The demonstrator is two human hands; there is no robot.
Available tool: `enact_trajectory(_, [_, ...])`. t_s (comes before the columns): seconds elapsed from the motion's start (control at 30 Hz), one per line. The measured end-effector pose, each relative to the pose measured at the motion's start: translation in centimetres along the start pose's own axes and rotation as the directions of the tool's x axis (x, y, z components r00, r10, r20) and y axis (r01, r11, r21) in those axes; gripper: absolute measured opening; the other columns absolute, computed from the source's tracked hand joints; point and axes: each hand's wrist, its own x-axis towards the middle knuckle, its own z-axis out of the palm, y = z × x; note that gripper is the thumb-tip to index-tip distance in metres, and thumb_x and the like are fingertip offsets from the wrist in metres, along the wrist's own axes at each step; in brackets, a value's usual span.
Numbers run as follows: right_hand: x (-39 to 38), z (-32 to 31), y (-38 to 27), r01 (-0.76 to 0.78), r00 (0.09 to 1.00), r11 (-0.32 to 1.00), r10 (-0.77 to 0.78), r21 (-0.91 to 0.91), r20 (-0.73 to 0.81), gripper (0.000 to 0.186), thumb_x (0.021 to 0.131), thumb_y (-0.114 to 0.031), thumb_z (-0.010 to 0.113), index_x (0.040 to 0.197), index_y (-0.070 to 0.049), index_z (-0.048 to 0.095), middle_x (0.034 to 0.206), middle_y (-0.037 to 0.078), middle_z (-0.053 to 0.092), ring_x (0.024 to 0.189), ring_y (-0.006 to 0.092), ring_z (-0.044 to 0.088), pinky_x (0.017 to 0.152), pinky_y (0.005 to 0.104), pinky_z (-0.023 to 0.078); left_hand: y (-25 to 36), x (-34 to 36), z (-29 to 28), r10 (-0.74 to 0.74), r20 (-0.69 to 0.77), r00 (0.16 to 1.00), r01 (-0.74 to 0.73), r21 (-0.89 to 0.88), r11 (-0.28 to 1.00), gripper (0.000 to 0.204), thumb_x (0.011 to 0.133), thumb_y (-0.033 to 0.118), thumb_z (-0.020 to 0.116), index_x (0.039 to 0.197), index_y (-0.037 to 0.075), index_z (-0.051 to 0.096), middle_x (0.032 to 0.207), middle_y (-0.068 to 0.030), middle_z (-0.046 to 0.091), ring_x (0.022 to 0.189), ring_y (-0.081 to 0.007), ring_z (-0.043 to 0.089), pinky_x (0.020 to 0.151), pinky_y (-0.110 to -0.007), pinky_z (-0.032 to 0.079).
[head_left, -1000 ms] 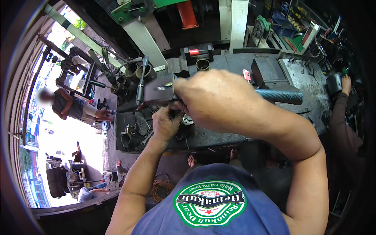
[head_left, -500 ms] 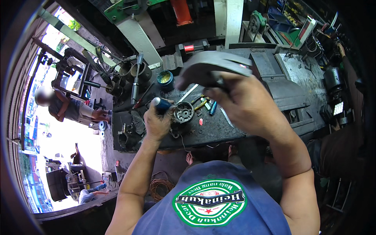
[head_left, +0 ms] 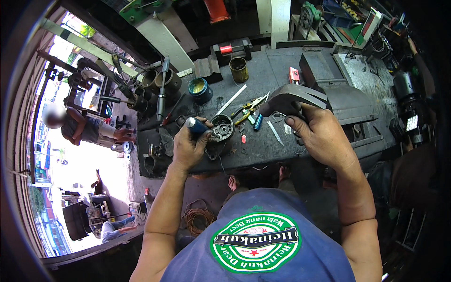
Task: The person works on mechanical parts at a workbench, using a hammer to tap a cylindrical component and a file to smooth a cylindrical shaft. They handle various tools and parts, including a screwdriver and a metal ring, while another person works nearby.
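Note:
My left hand [head_left: 188, 152] is closed on a blue cylindrical tool [head_left: 198, 126] with a pale silver top, held at the left side of a round metal housing [head_left: 222, 127] with a patterned inner face. My right hand [head_left: 324, 138] grips a dark claw hammer [head_left: 287, 101] to the right of the housing, its head above the bench. Between them lie yellow-handled pliers [head_left: 245, 114], a small blue tool [head_left: 258, 122], a pale strip [head_left: 275, 133] and a small red tag [head_left: 244, 139].
The dark workbench [head_left: 305, 155] also holds a blue grease tub [head_left: 200, 90], a rusty can [head_left: 238, 70], metal pipe sockets [head_left: 171, 86] and a steel plate [head_left: 362, 70]. A person [head_left: 77, 124] with crossed arms is at left, another [head_left: 115, 230] at lower left, and a co-worker's arm [head_left: 413, 49] at right.
The hammer has swung right, away from the left hand, uncovering the housing and bench items. My left hand still holds the blue tool, which has moved little.

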Motion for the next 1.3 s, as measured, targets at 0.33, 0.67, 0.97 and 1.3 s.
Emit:
enact_trajectory(0.33, [-0.1, 1.1, -0.5, 0.141, 0.988, 0.987, -0.145, -0.073, -0.054, 0.034, 0.11, -0.026, 0.073, 0.129, 0.001, 0.078, 0.079, 0.026, 0.072, 0.072, 0.0436, 0.072, 0.073, 0.0486, 0.056, -0.1, 0.2, 0.8, -0.021, -0.092, 0.996, 0.02, -0.016, 1.0, 0.033, 0.106, 0.013, 0.082, 0.133, 0.001, 0.067, 0.115, -0.0104, 0.084, 0.102, -0.0191, 0.079, 0.092, -0.033, 0.062])
enact_trajectory(0.67, [0.1, 1.5, -0.1, 0.116, 0.993, 0.992, -0.118, -0.052, -0.023, 0.031, 0.108, -0.022, 0.075, 0.127, 0.002, 0.078, 0.089, 0.027, 0.074, 0.083, 0.0444, 0.074, 0.079, 0.0475, 0.057, 0.4, 0.9, 1.2, -0.027, -0.098, 0.995, 0.035, 0.081, 0.996, 0.034, 0.103, 0.019, 0.086, 0.129, 0.002, 0.069, 0.111, -0.0103, 0.084, 0.098, -0.0221, 0.081, 0.088, -0.036, 0.063])
enact_trajectory(0.97, [2.0, 1.5, -4.4, 0.347, 0.937, 0.896, -0.339, -0.277, 0.08, 0.022, 0.106, -0.018, 0.078, 0.106, 0.005, 0.077, 0.088, 0.023, 0.078, 0.079, 0.0453, 0.074, 0.075, 0.0483, 0.059, 0.9, 1.5, 1.6, -0.013, -0.117, 0.993, 0.034, 0.178, 0.983, 0.035, 0.1, 0.031, 0.089, 0.119, 0.005, 0.076, 0.104, -0.014, 0.084, 0.094, -0.0336, 0.083, 0.083, -0.04, 0.063])
enact_trajectory(1.3, [5.5, 2.7, -14.8, 0.473, 0.879, 0.689, -0.326, -0.55, 0.348, 0.028, 0.108, -0.028, 0.069, 0.11, -0.001, 0.074, 0.087, 0.027, 0.077, 0.084, 0.0483, 0.078, 0.075, 0.0591, 0.062, 0.7, 1.5, 1.8, 0.082, -0.12, 0.989, -0.033, 0.367, 0.93, 0.04, 0.098, 0.035, 0.088, 0.121, 0.01, 0.068, 0.091, -0.0164, 0.077, 0.086, -0.0438, 0.076, 0.072, -0.051, 0.058])
